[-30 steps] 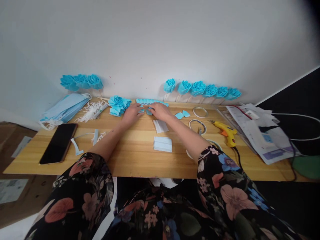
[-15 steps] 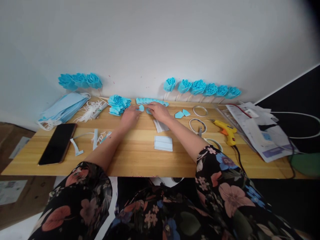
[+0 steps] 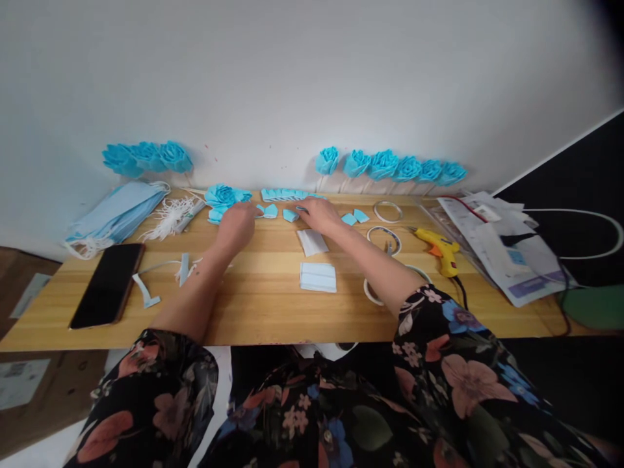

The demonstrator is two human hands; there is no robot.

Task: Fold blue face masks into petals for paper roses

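My left hand is closed, its fingertips at the edge of a small cut blue petal piece. Right beside that lies another blue petal. My right hand has its fingers drawn together over a small bluish bit, too small to name. Just left of those fingertips, a loose blue petal rests on the wood. Behind my hands runs a row of stacked blue petals. A bunch of blue fabric flowers is partly hidden behind my left hand.
Finished blue flowers on sticks lean on the wall, left and right. Face masks, white ear loops and a phone lie left. Folded white pieces, tape rolls and a yellow glue gun are also there.
My left hand has moved left, away from the middle petals, which now show more. My right hand has shifted slightly right, uncovering a blue petal. The view has shifted a little.
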